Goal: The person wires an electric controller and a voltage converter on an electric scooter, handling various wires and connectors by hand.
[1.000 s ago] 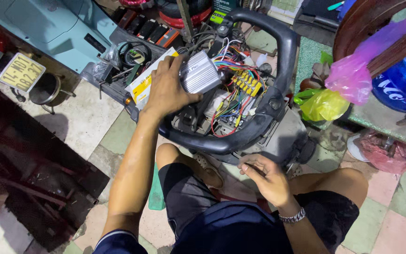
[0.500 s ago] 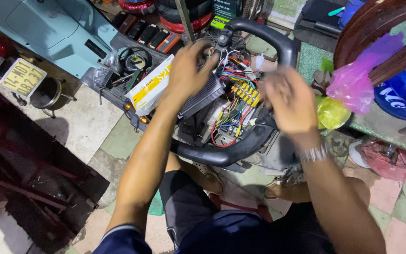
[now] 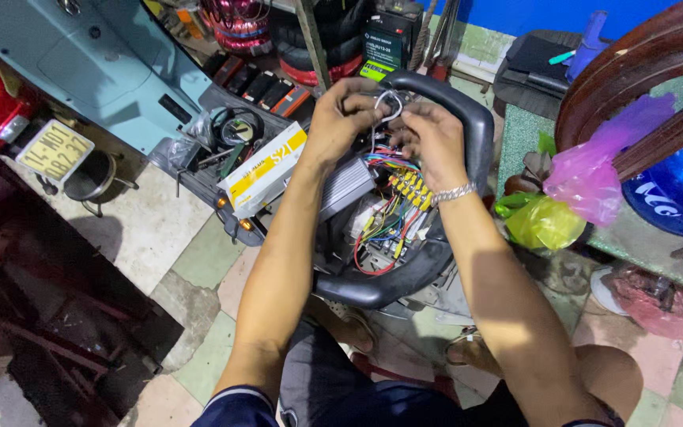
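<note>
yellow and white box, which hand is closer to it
Left. The left hand is just up and right of the yellow and white box, its forearm passing close beside it. The right hand is further right, over the coloured wires.

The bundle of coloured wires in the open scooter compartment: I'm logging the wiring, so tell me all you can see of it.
The bundle of coloured wires is a loose tangle of thin, plastic-sheathed leads in red, blue, yellow, green and white. It lies in the open bay ringed by the black curved frame, beside a grey ribbed metal box. A row of yellow connectors crosses it. At the top, the left hand and right hand pinch a white looped wire. A red lead loops low.
</note>
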